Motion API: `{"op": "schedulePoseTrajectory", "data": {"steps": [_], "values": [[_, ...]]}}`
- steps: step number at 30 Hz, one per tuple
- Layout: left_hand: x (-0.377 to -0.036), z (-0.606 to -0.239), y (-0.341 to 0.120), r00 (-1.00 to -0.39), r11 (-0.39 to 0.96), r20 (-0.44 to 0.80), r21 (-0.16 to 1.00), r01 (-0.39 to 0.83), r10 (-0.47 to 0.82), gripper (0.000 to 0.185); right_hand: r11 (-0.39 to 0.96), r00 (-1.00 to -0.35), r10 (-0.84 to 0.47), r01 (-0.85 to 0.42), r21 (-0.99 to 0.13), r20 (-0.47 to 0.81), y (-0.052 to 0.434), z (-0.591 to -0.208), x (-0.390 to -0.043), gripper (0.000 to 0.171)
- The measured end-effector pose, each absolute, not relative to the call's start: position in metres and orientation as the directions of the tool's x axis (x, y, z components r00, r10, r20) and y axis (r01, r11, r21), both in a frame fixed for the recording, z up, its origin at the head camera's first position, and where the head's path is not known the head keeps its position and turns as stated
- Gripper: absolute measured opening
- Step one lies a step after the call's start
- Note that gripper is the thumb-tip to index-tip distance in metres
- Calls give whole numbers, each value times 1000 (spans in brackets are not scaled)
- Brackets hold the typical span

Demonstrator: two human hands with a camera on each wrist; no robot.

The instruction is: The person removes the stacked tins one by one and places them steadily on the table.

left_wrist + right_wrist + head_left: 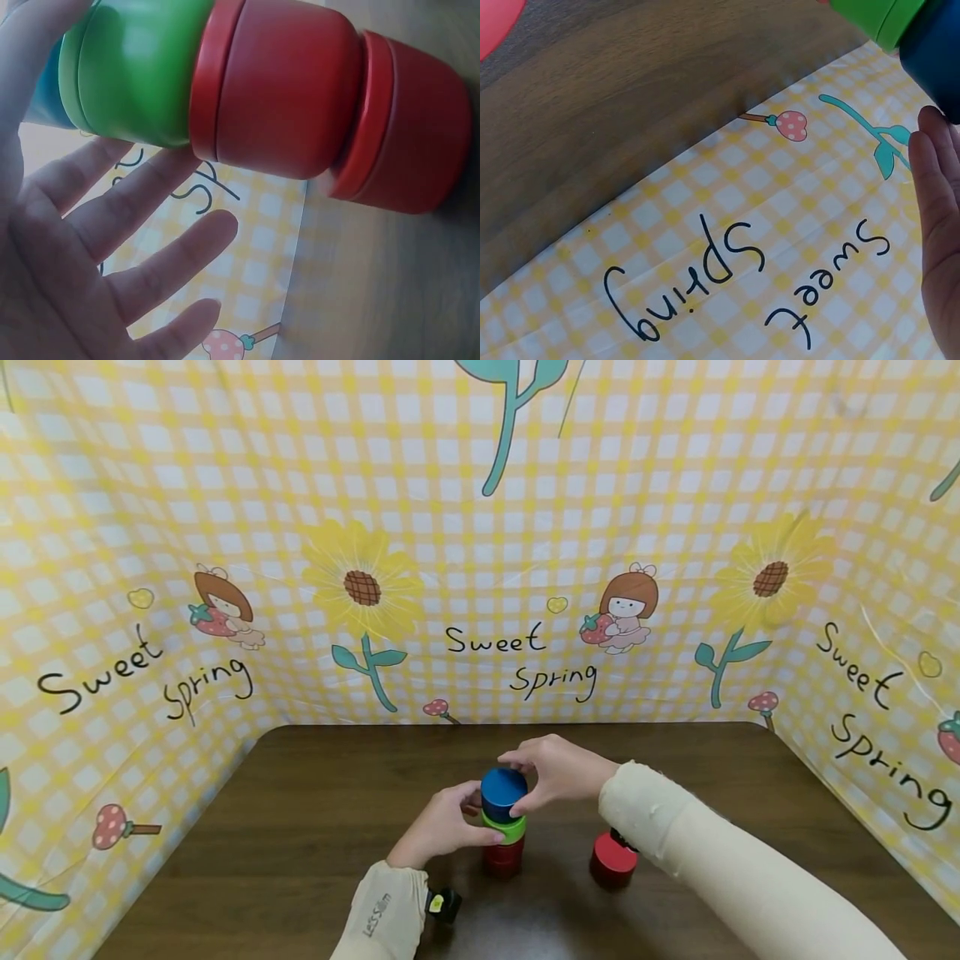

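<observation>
At the lower middle of the head view, on the brown table [315, 827], the cup stack [504, 835] could topple if nudged sideways, since the left hand [442, 827] pinches the green cup [506, 828] while the right hand [558, 770] curls over the blue cup [502, 790].

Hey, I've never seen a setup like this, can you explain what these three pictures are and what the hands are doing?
No machine here: a person wears three cameras, one on the head and one on each wrist. The head view shows a brown table walled by yellow checked cloth. On it stands a stack: red cups below, a green cup, and a blue cup on top. The left hand steadies the green cup; the right hand holds the blue one. A separate red cup stands nearby. The wrist views show the same stack close up.
</observation>
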State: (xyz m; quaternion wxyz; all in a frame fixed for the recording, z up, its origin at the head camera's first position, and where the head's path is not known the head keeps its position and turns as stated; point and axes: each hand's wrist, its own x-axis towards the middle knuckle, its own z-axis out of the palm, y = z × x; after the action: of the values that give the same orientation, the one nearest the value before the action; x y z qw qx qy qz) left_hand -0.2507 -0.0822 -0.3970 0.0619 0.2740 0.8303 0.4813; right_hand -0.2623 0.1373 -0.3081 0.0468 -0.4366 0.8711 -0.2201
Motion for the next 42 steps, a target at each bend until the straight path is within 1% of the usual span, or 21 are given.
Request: {"op": "schedulePoseTrajectory", "data": {"steps": [8, 12, 23, 33, 42], "values": [[-251, -398, -81, -844, 387, 168, 831, 399, 509, 52, 560, -622, -778, -748, -357, 83, 131, -306, -262, 60], [-252, -399, -79, -839, 379, 174, 832, 405, 516, 52, 577, -634, -770, -740, -346, 71, 130, -307, -261, 58], [-251, -400, -78, -833, 371, 176, 833, 410, 525, 49, 580, -635, -768, -743, -333, 80, 128, -312, -262, 58], [-249, -396, -77, -844, 381, 165, 837, 393, 510, 47, 595, -654, -755, -717, -364, 54, 131, -311, -262, 55], [-250, -395, -77, -844, 409, 142, 825, 390, 518, 53, 612, -664, -747, -712, -344, 45, 134, -307, -261, 53]]}}
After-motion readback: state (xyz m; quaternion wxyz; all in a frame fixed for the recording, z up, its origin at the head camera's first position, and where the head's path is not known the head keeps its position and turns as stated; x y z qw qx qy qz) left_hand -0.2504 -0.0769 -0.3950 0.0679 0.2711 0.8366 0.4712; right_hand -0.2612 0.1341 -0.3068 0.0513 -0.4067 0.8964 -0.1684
